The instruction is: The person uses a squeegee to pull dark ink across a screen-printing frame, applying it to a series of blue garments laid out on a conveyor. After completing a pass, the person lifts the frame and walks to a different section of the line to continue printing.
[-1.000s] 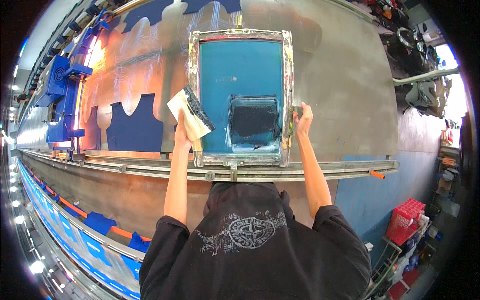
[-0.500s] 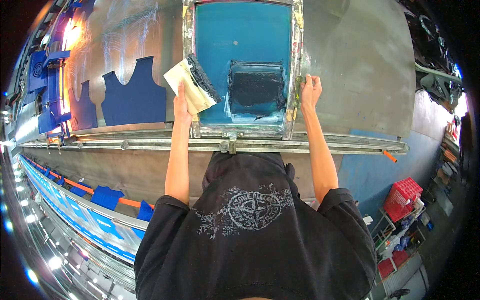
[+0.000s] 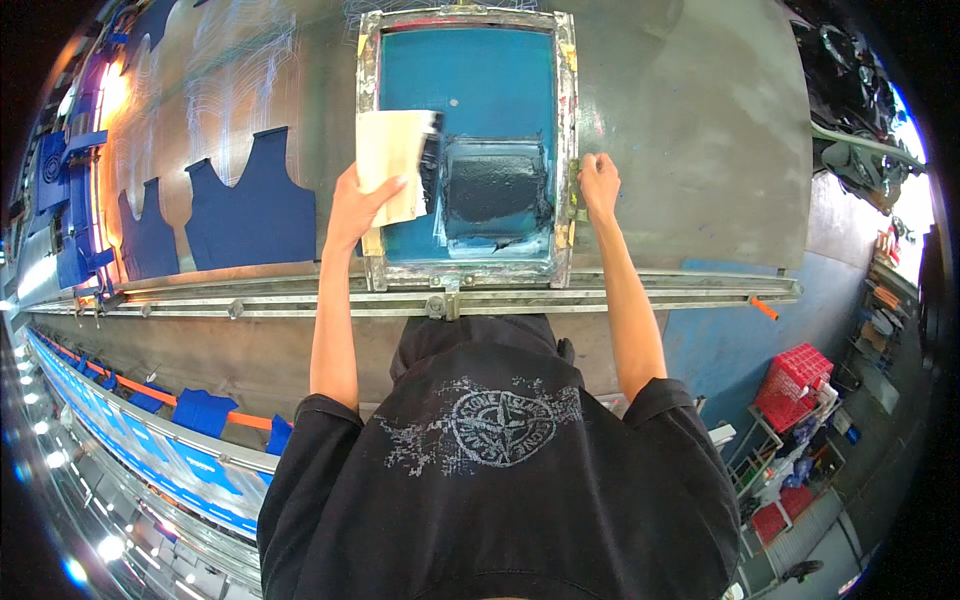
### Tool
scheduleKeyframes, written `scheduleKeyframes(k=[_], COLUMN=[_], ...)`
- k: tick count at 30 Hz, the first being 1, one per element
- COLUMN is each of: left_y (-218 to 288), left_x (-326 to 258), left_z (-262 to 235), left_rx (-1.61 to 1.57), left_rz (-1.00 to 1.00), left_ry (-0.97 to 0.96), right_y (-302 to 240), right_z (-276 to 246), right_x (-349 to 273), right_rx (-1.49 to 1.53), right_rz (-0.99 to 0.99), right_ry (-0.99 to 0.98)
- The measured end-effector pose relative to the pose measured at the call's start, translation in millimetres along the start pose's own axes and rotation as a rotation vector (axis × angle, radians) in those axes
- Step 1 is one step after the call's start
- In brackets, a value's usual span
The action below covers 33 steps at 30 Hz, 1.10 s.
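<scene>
My left hand (image 3: 357, 205) is closed round a cream-coloured squeegee (image 3: 388, 160), its thumb across the face. The squeegee stands nearly upright over the left side of a screen printing frame (image 3: 566, 110), with black ink along its right edge. Inside the frame is a teal mesh (image 3: 480, 75); a thick patch of black ink (image 3: 495, 188) lies on its lower right part. Beside the frame's right rail, my right hand (image 3: 600, 185) is closed, fingers curled at the edge. Whatever it may grip there is hidden.
Flat dark blue garment pieces (image 3: 250, 205) lie on the table (image 3: 690, 130) to the left, near a glowing lamp (image 3: 112, 95). A metal rail (image 3: 600, 295) runs along the table's near edge. An orange handle (image 3: 764, 308) and a red crate (image 3: 795, 382) are at right.
My left hand has turned the squeegee from a slant to nearly upright and brought it over the frame's left rail and mesh. My right hand stays by the right rail. The whole view has shifted slightly.
</scene>
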<state>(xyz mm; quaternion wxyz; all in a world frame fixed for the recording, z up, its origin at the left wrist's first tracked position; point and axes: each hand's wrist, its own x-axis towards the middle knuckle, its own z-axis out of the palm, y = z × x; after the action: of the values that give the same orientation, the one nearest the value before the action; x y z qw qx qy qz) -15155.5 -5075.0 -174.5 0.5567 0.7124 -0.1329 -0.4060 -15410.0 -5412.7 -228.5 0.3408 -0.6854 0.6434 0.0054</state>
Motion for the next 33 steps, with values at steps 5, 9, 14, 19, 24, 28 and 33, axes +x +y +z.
scheduleKeyframes(k=[5,9,14,19,24,28,33], left_y=[27.6,25.1,-2.4,-27.1,-13.9,-3.9,-18.6], left_x=[46.9,74.6,68.3,-12.1,-34.2,16.6,39.8], left_z=[80.3,125.5,137.7,152.6,152.9,155.3,167.6], left_rx=[0.715,0.894,0.921,0.809,0.821,0.862,0.84], left_rz=[0.365,0.489,0.603,0.66,0.515,0.575,0.647], left_ry=[-0.148,-0.316,-0.24,-0.19,-0.315,-0.219,-0.113], right_y=[-70.9,-99.2,-81.5,-22.1,-15.2,-20.8,14.9], right_z=[-40.4,-33.9,-2.9,-8.0,-33.6,-54.3,-57.0], right_x=[-48.8,-65.8,-56.5,-112.7,-134.6,-93.6,-41.7], right_rx=[-0.129,-0.298,-0.437,-0.46,-0.362,-0.159,0.327], right_rz=[-0.731,-1.098,-1.138,-1.067,-0.996,-0.921,-0.117], right_ry=[0.265,-0.221,-0.314,-0.363,-0.38,0.053,-0.068])
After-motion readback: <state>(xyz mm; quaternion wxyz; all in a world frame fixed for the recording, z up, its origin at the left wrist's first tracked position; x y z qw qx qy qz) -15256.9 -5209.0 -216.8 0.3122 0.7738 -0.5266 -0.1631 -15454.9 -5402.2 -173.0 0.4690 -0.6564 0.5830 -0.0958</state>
